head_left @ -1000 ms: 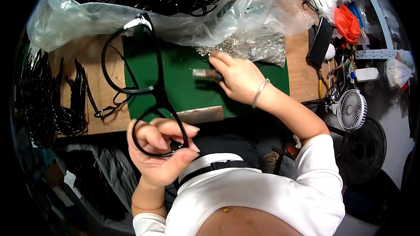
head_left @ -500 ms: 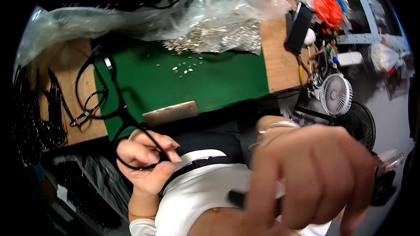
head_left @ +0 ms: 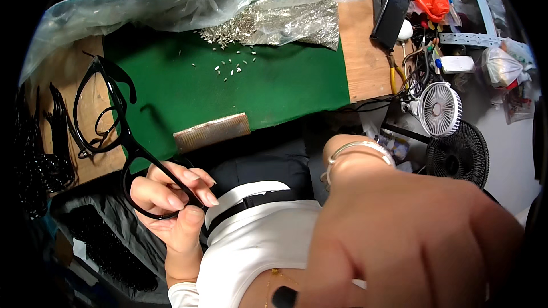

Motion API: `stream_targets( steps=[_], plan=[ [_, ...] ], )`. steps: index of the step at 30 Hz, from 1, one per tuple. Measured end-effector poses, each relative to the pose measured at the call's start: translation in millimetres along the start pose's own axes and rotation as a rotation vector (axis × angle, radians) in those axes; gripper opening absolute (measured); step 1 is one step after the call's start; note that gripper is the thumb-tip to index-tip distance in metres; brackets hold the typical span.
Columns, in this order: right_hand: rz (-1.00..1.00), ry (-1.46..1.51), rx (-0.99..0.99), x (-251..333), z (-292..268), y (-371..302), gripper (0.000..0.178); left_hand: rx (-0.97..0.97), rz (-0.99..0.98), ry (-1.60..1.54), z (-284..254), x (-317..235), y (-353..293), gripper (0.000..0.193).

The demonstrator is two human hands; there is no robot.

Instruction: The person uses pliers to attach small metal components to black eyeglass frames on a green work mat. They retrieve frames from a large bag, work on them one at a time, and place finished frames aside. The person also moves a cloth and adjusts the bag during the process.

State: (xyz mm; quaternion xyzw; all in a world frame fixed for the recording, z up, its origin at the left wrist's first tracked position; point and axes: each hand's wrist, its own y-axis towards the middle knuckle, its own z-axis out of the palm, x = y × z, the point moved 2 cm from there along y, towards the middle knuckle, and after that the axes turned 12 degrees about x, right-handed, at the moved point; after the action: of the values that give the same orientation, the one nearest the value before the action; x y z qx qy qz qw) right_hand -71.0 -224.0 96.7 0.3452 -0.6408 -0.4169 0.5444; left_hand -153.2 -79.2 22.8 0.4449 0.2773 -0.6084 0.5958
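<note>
1. Head view shows the left hand [head_left: 171,194] pinched around the lower rim of a black eyeglass frame [head_left: 117,131], thumb below and fingers curled over the top; the frame stands up and away from the person, its far lens ring over the wooden bench [head_left: 63,80].
2. The right hand [head_left: 411,239] is raised close to the camera, large and blurred, with a silver bangle [head_left: 354,151] at the wrist; its fingers look curled, but I cannot tell whether it holds anything.
3. On the green mat [head_left: 274,85] lie a few loose small metal parts [head_left: 228,68]; just behind them sits a heap of the same parts [head_left: 274,23] on clear plastic; a tan textured block [head_left: 212,131] rests at the mat's near edge.
4. Judged from this, the frame is picked up and in hand, yet nothing is visibly fitted to it; the fitting seems still to do.
5. Many more black frames [head_left: 43,148] are piled at the left, so most of the batch appears to remain.
</note>
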Motion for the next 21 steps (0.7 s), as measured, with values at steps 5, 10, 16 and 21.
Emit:
stream_targets(
  steps=[5,10,16,21],
  plan=[
    [-0.036,-0.075,0.001,9,0,6,0.007,-0.079,0.011,0.006,1,1,-1,0.027],
    [0.138,-0.269,-0.139,49,9,0,0.004,-0.123,-0.011,-0.003,-6,4,-4,0.028],
    [1.199,-0.990,-0.108,18,-26,-78,0.024,-0.150,0.003,0.020,-9,3,-6,0.036],
    [1.433,-1.203,0.053,-21,-30,-122,0.045,-0.204,-0.167,0.222,0,2,3,0.067]
  ],
)
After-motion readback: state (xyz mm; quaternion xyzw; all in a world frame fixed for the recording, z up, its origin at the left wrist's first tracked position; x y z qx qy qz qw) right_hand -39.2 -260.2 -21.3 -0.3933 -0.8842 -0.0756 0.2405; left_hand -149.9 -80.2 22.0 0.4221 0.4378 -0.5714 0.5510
